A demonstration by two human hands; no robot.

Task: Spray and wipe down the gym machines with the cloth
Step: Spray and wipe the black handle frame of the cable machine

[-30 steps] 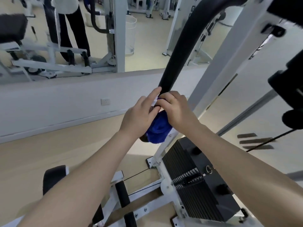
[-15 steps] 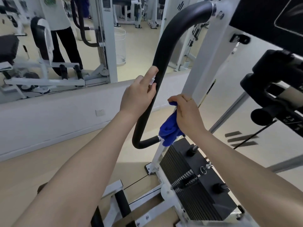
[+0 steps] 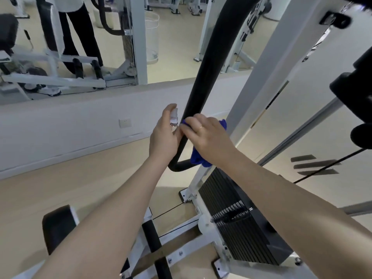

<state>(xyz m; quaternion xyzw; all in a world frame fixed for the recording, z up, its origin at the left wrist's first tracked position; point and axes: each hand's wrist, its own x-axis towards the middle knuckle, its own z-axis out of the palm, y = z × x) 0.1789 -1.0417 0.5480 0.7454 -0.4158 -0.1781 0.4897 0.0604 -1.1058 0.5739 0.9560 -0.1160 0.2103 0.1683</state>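
A thick black padded bar point(image 3: 209, 63) curves down from the top of the machine and hooks right near its lower end. My right hand point(image 3: 203, 135) presses a blue cloth point(image 3: 198, 158) around the bar's lower part; the cloth hangs below my palm. My left hand point(image 3: 164, 135) sits just left of the bar, closed around a small clear spray bottle point(image 3: 173, 117) with a white top, its nozzle close to the bar.
A black weight stack point(image 3: 237, 218) in a white frame point(image 3: 267, 71) stands below right. A black seat pad point(image 3: 58, 224) and a cable lie below left. A wall mirror behind shows a person's dark trouser legs point(image 3: 80, 35) and other machines.
My right hand with the cloth has slid onto the bar's lower part. My left hand has dropped lower beside the bar, and the spray bottle now shows in it.
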